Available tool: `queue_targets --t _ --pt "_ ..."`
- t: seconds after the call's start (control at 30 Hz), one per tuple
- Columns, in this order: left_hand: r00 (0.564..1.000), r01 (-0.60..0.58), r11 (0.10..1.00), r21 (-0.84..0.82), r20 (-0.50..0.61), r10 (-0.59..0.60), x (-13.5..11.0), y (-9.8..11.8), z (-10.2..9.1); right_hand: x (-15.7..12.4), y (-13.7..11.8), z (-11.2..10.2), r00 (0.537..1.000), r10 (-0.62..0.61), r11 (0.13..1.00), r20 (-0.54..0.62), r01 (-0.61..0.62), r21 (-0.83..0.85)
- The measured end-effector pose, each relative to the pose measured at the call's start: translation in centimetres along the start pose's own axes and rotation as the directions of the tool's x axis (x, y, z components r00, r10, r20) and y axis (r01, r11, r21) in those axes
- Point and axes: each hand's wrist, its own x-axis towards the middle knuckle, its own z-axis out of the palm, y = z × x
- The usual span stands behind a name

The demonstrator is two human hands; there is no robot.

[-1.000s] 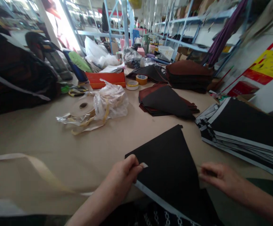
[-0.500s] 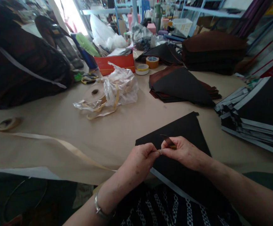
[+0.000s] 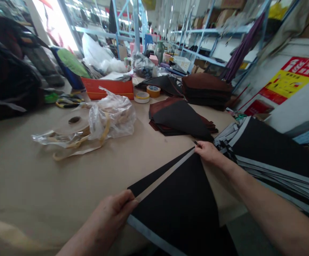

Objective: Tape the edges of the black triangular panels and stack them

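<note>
A black fabric panel (image 3: pixel 181 199) lies partly on the table and runs down over its front edge. A pale tape strip (image 3: pixel 165 174) is stretched straight along the panel's upper left side. My left hand (image 3: pixel 117 209) pinches the strip's near end between thumb and fingers. At the panel's far corner my right hand (image 3: pixel 209 152) is closed on the other end of the strip. A small dark tip, perhaps of a blade (image 3: pixel 196 143), sticks out from the right fingers; the rest is hidden. Blurred pale tape (image 3: pixel 7 231) shows at the lower left.
A tape roll (image 3: pixel 74 122) lies beside crumpled clear plastic (image 3: pixel 114 115). Brown and black cut pieces (image 3: pixel 178 115) are stacked ahead, grey-edged black panels (image 3: pixel 284 153) at right. Scissors (image 3: pixel 69 101), an orange box (image 3: pixel 107 88) and a yellow tape roll (image 3: pixel 153 91) stand farther back.
My hands, earlier close together over the panel, are now far apart with the tape stretched between them. My right hand moved to the far corner, my left toward me. The view shifted right.
</note>
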Motion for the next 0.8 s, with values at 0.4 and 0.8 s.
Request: queue_targets --t 0.4,0.8 --pt "0.993 0.094 0.993 0.073 0.064 -0.098 1.7 -0.8 -3.1 1.7 1.6 0.7 0.972 0.222 0.968 0.076 -0.229 0.101" --pt "0.992 0.088 0.991 0.103 0.078 -0.096 2.3 -1.0 -2.8 2.0 1.8 0.7 0.960 0.251 0.956 0.122 -0.266 0.123"
